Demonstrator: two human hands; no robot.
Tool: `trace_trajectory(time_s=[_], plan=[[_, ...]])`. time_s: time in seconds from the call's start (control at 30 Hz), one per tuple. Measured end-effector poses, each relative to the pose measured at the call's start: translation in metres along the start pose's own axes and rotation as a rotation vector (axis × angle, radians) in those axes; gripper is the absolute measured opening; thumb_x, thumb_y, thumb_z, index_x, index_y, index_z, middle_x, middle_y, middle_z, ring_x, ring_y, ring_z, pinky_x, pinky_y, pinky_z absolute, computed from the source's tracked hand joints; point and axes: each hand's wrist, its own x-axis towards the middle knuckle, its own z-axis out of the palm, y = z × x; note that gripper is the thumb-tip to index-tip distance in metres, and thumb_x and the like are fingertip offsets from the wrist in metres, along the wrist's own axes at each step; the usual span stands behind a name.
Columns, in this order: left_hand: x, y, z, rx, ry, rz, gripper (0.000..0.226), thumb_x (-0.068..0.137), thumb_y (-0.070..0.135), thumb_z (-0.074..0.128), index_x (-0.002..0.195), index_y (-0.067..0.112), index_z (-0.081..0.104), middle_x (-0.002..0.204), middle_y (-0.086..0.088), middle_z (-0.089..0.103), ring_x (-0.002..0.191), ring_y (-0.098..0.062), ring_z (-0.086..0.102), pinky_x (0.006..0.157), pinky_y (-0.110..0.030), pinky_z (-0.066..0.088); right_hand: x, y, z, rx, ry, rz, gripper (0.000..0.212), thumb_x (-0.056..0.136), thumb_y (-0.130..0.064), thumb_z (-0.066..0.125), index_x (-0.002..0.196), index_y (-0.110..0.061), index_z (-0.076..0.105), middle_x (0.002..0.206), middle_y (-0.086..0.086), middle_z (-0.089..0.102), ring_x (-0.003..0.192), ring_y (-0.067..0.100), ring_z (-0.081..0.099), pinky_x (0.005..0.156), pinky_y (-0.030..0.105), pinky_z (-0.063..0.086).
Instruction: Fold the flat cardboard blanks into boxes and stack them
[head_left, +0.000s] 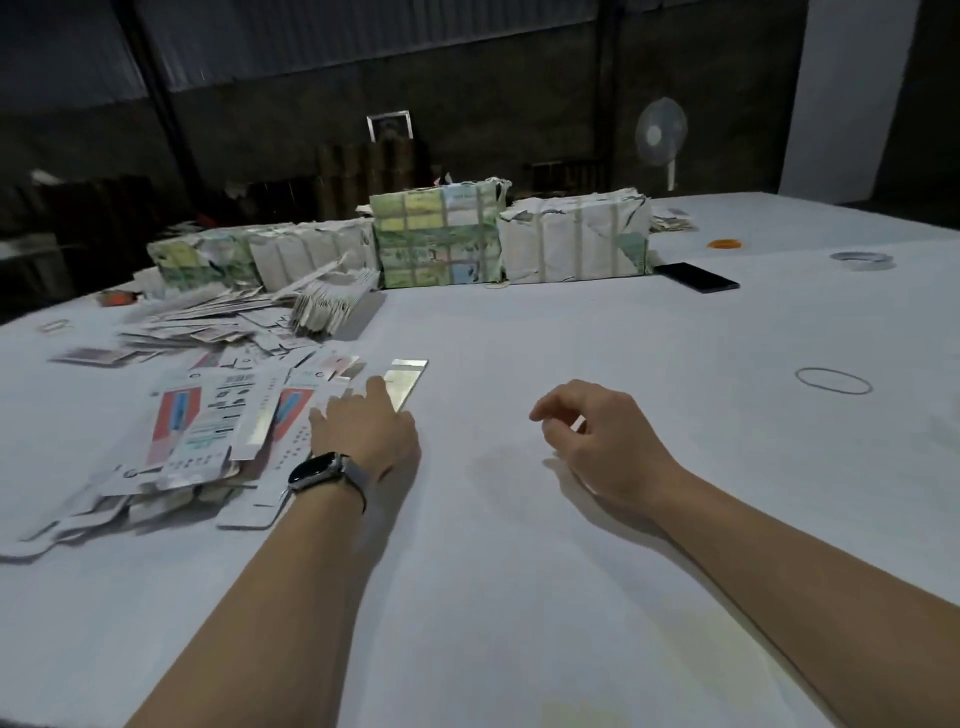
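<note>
At pile's rt edge, left grip (366, 434) flat on blank (291, 415); right grip (592, 441) slack.

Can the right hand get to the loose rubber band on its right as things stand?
Probably yes. The right hand hovers loosely curled and holds nothing, and only bare table lies between it and the rubber band. It looks like a short sideways reach, though depth is hard to judge.
</note>
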Motion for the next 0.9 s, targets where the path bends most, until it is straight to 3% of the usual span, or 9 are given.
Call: trace_trajectory(time_s=[0.13,0.27,0.43,0.53,0.63,0.7,0.8,0.83,0.9], plan=[[-0.006,0.009,-0.001,-0.005,0.067,0.128,0.048,0.096,0.041,0.052,0.135,0.014,0.047,0.129,-0.013,0.058,0.121,-0.036,0.052,0.094,-0.041,0.043,0.000,-0.001,0.000,0.008,-0.014,0.019,0.027,0.090,-0.009,0.059,0.083,-0.035,0.064,0.088,-0.011,0.066,0.080,0.003,0.057,0.077,0.024,0.044],[-0.013,0.016,-0.003,-0.129,0.072,0.173,0.055,0.091,0.029,0.060,0.141,0.019,0.040,0.131,-0.014,0.050,0.115,-0.039,0.053,0.079,-0.036,0.040,0.000,-0.003,-0.001,0.018,-0.020,0.021,0.030,0.090,-0.009,0.059,0.081,-0.037,0.062,0.086,-0.012,0.065,0.081,0.003,0.058,0.078,0.025,0.046],[-0.026,0.026,-0.019,-0.138,0.127,0.229,0.044,0.096,0.031,0.054,0.138,0.020,0.045,0.127,-0.012,0.060,0.116,-0.035,0.055,0.087,-0.040,0.046,0.000,-0.002,-0.001,0.027,-0.020,0.032,0.026,0.090,-0.009,0.059,0.084,-0.033,0.065,0.084,-0.013,0.064,0.078,0.005,0.058,0.077,0.025,0.046],[-0.036,0.034,-0.032,-0.253,0.134,0.367,0.038,0.098,0.022,0.052,0.135,0.031,0.049,0.124,-0.003,0.067,0.109,-0.029,0.062,0.089,-0.039,0.051,0.002,0.000,0.000,0.043,0.004,0.030,0.021,0.092,-0.013,0.059,0.092,-0.033,0.065,0.081,-0.015,0.063,0.078,0.005,0.058,0.074,0.023,0.043],[-0.047,0.044,-0.044,-0.422,0.143,0.466,0.042,0.097,0.010,0.052,0.132,0.034,0.052,0.120,0.002,0.068,0.100,-0.023,0.067,0.086,-0.038,0.055,0.004,0.001,0.000,0.149,0.055,0.055,0.016,0.096,-0.026,0.060,0.111,-0.032,0.062,0.080,-0.013,0.061,0.079,0.006,0.058,0.077,0.030,0.050],[-0.054,0.049,-0.048,-0.572,0.186,0.504,0.043,0.097,0.006,0.054,0.133,0.030,0.054,0.116,0.004,0.069,0.092,-0.018,0.071,0.082,-0.042,0.060,0.005,0.000,0.000,0.257,0.072,0.116,0.035,0.096,-0.038,0.059,0.131,-0.031,0.056,0.084,-0.011,0.061,0.082,0.007,0.059,0.079,0.042,0.058],[-0.058,0.055,-0.053,-0.955,0.242,0.494,0.043,0.098,0.006,0.058,0.133,0.030,0.056,0.108,0.012,0.071,0.082,-0.008,0.074,0.064,-0.030,0.062,0.007,-0.002,0.001,0.348,0.096,0.163,0.071,0.085,-0.059,0.052,0.149,-0.032,0.040,0.091,-0.011,0.063,0.088,0.006,0.063,0.078,0.033,0.053],[-0.060,0.058,-0.053,-1.098,0.211,0.461,0.043,0.099,0.007,0.057,0.134,0.031,0.055,0.107,0.011,0.072,0.084,-0.008,0.074,0.060,-0.025,0.060,0.007,-0.004,0.001,0.387,0.092,0.158,0.074,0.084,-0.062,0.050,0.150,-0.032,0.038,0.091,-0.011,0.065,0.087,0.004,0.064,0.076,0.029,0.050],[-0.064,0.066,-0.046,-1.274,0.104,0.394,0.046,0.100,0.004,0.055,0.138,0.028,0.052,0.110,0.006,0.071,0.091,-0.009,0.074,0.061,-0.023,0.059,0.007,-0.008,0.003,0.463,0.090,0.126,0.059,0.086,-0.060,0.048,0.138,-0.034,0.048,0.091,-0.011,0.068,0.086,0.003,0.068,0.075,0.026,0.053]])
